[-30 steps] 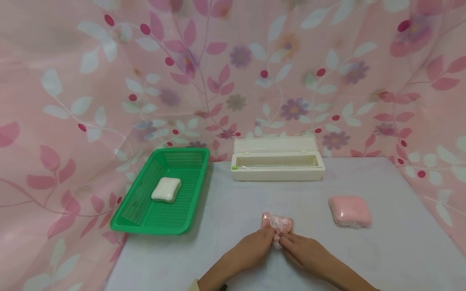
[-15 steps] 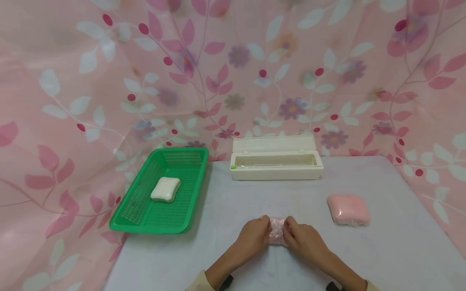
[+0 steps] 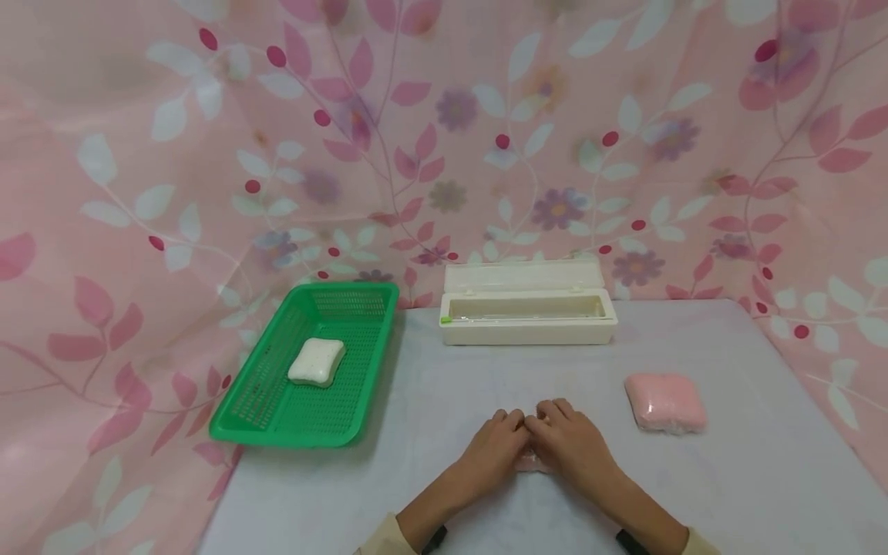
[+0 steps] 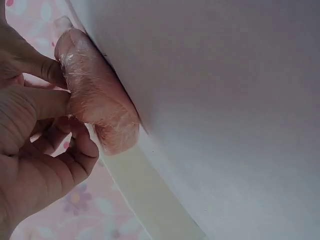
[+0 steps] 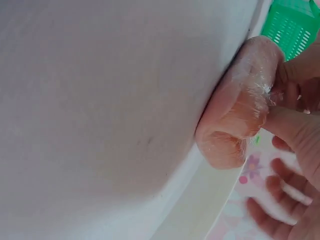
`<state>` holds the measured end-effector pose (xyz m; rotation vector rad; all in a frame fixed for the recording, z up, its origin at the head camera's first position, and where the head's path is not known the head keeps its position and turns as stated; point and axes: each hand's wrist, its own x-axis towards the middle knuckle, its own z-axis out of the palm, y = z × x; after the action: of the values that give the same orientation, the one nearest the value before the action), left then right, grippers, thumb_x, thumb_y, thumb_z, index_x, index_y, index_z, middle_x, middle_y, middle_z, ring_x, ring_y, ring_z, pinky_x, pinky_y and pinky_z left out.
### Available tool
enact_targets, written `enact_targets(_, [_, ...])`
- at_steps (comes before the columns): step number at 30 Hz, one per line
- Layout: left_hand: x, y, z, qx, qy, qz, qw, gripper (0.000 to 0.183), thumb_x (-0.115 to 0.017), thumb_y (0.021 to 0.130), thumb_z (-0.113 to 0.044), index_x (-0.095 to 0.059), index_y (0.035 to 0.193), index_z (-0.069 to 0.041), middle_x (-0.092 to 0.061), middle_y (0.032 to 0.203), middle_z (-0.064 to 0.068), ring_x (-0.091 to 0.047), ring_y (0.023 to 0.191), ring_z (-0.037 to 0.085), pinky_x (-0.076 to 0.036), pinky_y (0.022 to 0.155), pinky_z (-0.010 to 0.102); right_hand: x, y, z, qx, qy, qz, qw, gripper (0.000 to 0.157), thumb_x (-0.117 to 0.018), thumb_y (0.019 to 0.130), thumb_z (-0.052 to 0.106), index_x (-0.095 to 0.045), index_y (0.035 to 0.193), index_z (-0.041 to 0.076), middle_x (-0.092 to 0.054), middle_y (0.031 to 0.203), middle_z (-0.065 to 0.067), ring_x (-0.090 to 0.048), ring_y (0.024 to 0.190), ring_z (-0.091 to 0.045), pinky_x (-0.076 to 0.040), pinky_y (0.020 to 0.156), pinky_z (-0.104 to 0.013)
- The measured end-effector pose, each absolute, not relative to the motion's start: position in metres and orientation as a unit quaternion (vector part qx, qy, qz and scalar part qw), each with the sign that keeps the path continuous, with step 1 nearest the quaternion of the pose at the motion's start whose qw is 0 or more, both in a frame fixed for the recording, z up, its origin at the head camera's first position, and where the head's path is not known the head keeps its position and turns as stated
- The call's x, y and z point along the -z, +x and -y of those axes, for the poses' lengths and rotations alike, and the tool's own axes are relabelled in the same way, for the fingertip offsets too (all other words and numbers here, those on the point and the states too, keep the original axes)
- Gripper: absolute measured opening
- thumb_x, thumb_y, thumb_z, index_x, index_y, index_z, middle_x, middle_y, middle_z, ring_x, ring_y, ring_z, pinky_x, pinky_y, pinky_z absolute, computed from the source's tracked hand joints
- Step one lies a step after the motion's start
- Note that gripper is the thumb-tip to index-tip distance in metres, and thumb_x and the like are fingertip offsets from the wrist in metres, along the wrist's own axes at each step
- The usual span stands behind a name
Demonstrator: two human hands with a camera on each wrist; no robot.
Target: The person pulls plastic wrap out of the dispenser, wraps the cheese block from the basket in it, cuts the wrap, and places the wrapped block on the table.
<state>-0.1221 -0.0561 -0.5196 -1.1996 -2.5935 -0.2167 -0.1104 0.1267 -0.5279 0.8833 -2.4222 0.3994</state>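
A pink bar of soap [image 3: 533, 462] in crinkled clear plastic wrap lies on the white-covered table, mostly hidden under both hands in the head view. My left hand [image 3: 491, 451] and right hand [image 3: 577, 453] meet over its top, fingertips close together. Seen from the left wrist, the left thumb and curled forefinger pinch at the wrap on the soap [image 4: 100, 92]. From the right wrist, the right thumb and forefinger are at the same wrapped face, with the other fingers [image 5: 285, 200] hanging loose. Exactly how much film each hand holds is hard to see.
A second wrapped pink soap [image 3: 666, 402] lies to the right. On the left stands a green plastic basket [image 3: 371, 385] holding a white soap bar [image 3: 317, 362]. A cream box [image 3: 527, 333] with a raised lid stands at the back, before a flowered curtain [image 3: 444, 154].
The soap has been turned on the table. My hands first worked at its near side, then gripped both its sides, and now come together over its top, covering most of it.
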Motion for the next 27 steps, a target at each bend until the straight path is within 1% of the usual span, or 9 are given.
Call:
enact_targets(3, [0.520, -0.120, 0.058, 0.053, -0.432, 0.887, 0.155, 0.015, -0.073, 0.086, -0.030, -0.075, 0.098, -0.021, -0.057, 0.085, -0.008, -0.042, 0.070, 0.007, -0.025, 0.057, 0.014, 0.528, -0.112, -0.129, -0.138, 0.383, 0.867, 0.287, 0.034, -0.084, 0.070, 0.033, -0.067, 0.092, 0.014, -0.062, 0.105, -0.004, -0.059, 0.103, -0.025, -0.051, 0.072, -0.039])
enact_targets(5, [0.520, -0.118, 0.059, 0.035, -0.437, 0.883, 0.168, 0.012, -0.075, 0.084, -0.033, -0.076, 0.090, -0.022, -0.059, 0.082, -0.010, -0.045, 0.071, 0.007, -0.026, 0.055, 0.015, 0.528, -0.113, -0.131, -0.133, 0.414, 0.854, 0.285, 0.035, -0.081, 0.070, 0.037, -0.068, 0.091, 0.013, -0.064, 0.105, -0.003, -0.060, 0.108, -0.027, -0.050, 0.080, -0.041])
enact_targets(8, [0.520, -0.115, 0.063, -0.009, -0.445, 0.877, 0.183, 0.008, -0.077, 0.082, -0.033, -0.075, 0.082, -0.026, -0.061, 0.082, -0.013, -0.049, 0.076, 0.009, -0.030, 0.057, 0.018, 0.527, -0.112, -0.136, -0.107, 0.441, 0.850, 0.267, 0.022, -0.078, 0.074, 0.029, -0.070, 0.089, 0.014, -0.066, 0.103, -0.001, -0.060, 0.112, -0.029, -0.049, 0.087, -0.043])
enact_targets(10, [0.518, -0.113, 0.067, -0.045, -0.454, 0.871, 0.184, 0.003, -0.076, 0.083, -0.030, -0.074, 0.082, -0.028, -0.063, 0.086, -0.013, -0.052, 0.086, 0.010, -0.040, 0.066, 0.024, 0.524, -0.110, -0.139, -0.080, 0.448, 0.855, 0.249, 0.017, -0.075, 0.076, 0.019, -0.071, 0.092, 0.014, -0.067, 0.107, -0.002, -0.058, 0.116, -0.030, -0.048, 0.089, -0.046])
enact_targets(12, [0.516, -0.113, 0.073, -0.072, -0.468, 0.863, 0.176, 0.006, -0.074, 0.083, -0.026, -0.075, 0.087, -0.029, -0.064, 0.093, -0.013, -0.054, 0.098, 0.013, -0.046, 0.080, 0.032, 0.521, -0.108, -0.143, -0.056, 0.453, 0.861, 0.226, 0.022, -0.073, 0.077, 0.012, -0.072, 0.099, 0.014, -0.067, 0.114, -0.002, -0.057, 0.118, -0.030, -0.048, 0.090, -0.049])
enact_targets(15, [0.513, -0.119, 0.082, -0.069, -0.493, 0.855, 0.147, 0.016, -0.072, 0.084, -0.022, -0.077, 0.096, -0.031, -0.067, 0.106, -0.014, -0.054, 0.115, 0.017, -0.045, 0.094, 0.041, 0.517, -0.108, -0.147, -0.052, 0.456, 0.869, 0.183, 0.030, -0.073, 0.081, 0.013, -0.073, 0.110, 0.013, -0.066, 0.122, -0.003, -0.057, 0.120, -0.029, -0.049, 0.088, -0.048])
enact_targets(20, [0.511, -0.133, 0.093, 0.014, -0.511, 0.856, 0.076, 0.023, -0.067, 0.086, -0.019, -0.079, 0.100, -0.034, -0.069, 0.108, -0.019, -0.061, 0.104, 0.007, -0.048, 0.085, 0.029, 0.514, -0.112, -0.157, -0.120, 0.465, 0.871, 0.108, 0.035, -0.071, 0.090, 0.023, -0.070, 0.123, 0.012, -0.063, 0.130, -0.004, -0.058, 0.120, -0.028, -0.052, 0.083, -0.043])
enact_targets(24, [0.516, -0.139, 0.099, 0.103, -0.481, 0.871, -0.012, 0.025, -0.065, 0.088, -0.022, -0.077, 0.109, -0.028, -0.068, 0.117, -0.014, -0.061, 0.112, 0.006, -0.048, 0.092, 0.031, 0.514, -0.115, -0.168, -0.168, 0.467, 0.868, 0.030, 0.050, -0.076, 0.085, 0.024, -0.063, 0.132, 0.010, -0.058, 0.138, -0.008, -0.053, 0.126, -0.031, -0.052, 0.087, -0.042])
enact_targets(27, [0.522, -0.140, 0.104, 0.149, -0.465, 0.871, -0.048, 0.028, -0.067, 0.088, -0.021, -0.074, 0.115, -0.024, -0.063, 0.126, -0.010, -0.051, 0.126, 0.008, -0.045, 0.099, 0.034, 0.518, -0.115, -0.174, -0.184, 0.459, 0.869, -0.015, 0.063, -0.079, 0.080, 0.022, -0.058, 0.138, 0.012, -0.052, 0.144, -0.009, -0.048, 0.131, -0.031, -0.051, 0.088, -0.042])
